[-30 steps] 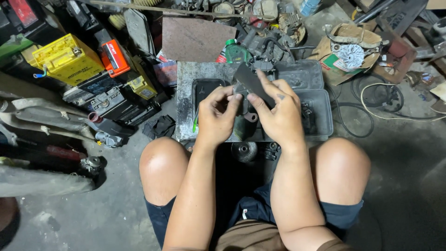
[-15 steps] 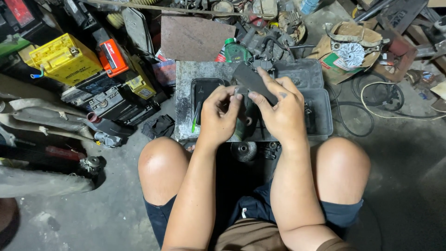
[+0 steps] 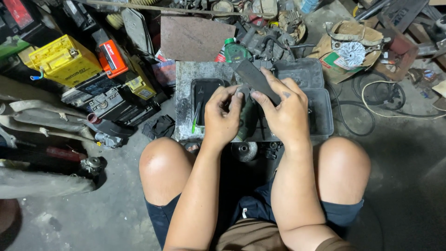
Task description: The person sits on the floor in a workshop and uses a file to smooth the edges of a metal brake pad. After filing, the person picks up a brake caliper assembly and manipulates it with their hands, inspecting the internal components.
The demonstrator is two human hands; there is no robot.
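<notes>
Head view: grimy concrete workshop floor, crowded with a yellow battery (image 3: 65,59), a green bottle (image 3: 234,51) and a grey metal tray (image 3: 297,100) between the seated person's knees. Left hand (image 3: 222,118), fingers closed narrowly around a small dark cylindrical part (image 3: 246,118) held over the tray. Right hand (image 3: 285,114), fingers pinching a flat dark strip (image 3: 255,79) laid against that part. Best practice, judged: steady grip, even strokes, strip kept flat. Contact point hidden behind the fingers; part's kind indistinct.
</notes>
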